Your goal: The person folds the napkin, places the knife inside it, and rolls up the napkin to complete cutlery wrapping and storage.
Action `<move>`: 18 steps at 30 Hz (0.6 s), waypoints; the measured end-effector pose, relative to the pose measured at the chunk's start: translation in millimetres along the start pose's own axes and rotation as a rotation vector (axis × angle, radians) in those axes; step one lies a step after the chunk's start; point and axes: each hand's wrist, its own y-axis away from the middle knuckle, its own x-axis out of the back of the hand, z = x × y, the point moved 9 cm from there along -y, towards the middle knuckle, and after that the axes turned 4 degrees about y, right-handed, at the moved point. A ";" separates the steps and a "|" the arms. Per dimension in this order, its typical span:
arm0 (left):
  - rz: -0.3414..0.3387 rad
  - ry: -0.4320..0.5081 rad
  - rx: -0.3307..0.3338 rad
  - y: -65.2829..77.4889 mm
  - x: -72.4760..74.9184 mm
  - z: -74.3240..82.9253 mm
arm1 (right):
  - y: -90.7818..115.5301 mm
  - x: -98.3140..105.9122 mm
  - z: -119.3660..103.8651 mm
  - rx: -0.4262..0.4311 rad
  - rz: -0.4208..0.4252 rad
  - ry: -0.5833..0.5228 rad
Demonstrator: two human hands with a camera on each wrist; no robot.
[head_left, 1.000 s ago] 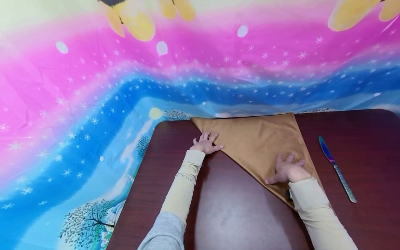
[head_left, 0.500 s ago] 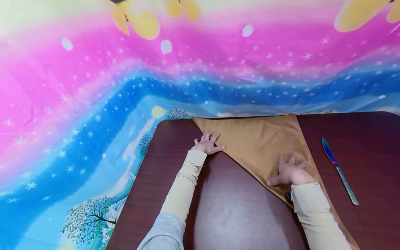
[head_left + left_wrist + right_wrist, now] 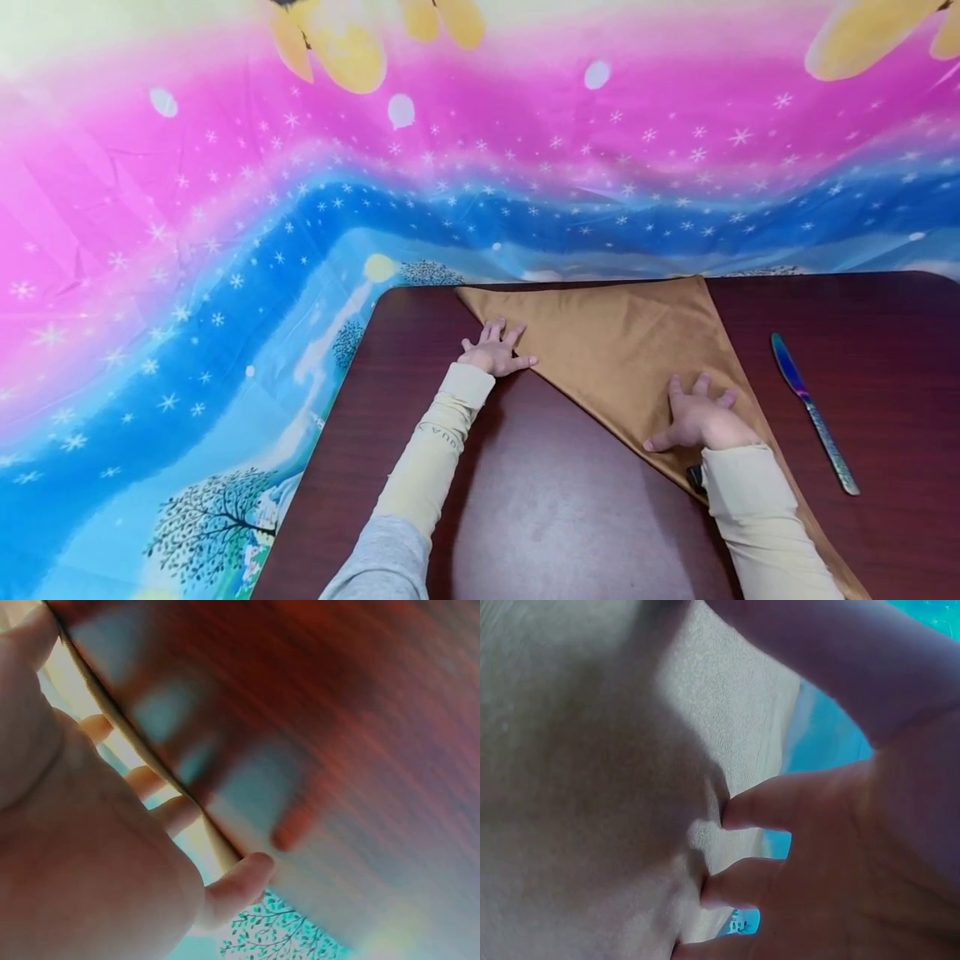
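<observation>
A golden-brown cloth lies on the dark wooden table as a triangle, with a slanting edge facing the person. My left hand rests at the left part of that edge, fingers spread and their tips on the cloth. In the left wrist view, the fingers reach over the cloth's edge. My right hand has its fingers spread and presses on the cloth near its lower right part. In the right wrist view, the fingertips dent the cloth. The right forearm covers the cloth's near corner.
A table knife with a rainbow-coloured sheen lies right of the cloth. The table has rounded far corners. Behind it hangs a pink and blue printed backdrop. A small black object shows by the right cuff.
The head view has shifted slightly. In the last half second, the cloth's far edge and my left hand have moved a little left and nearer. My right hand stays pressed on the cloth.
</observation>
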 end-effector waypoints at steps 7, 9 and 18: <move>0.039 -0.001 -0.012 19.7 6.3 6.1 | 1.7 1.8 1.7 0.015 0.017 -0.006; 0.048 -0.002 -0.015 24.7 8.0 7.9 | 1.9 2.8 2.4 0.022 0.026 -0.008; 0.040 -0.081 0.043 37.8 7.1 8.5 | 3.4 1.8 4.2 0.033 0.034 -0.022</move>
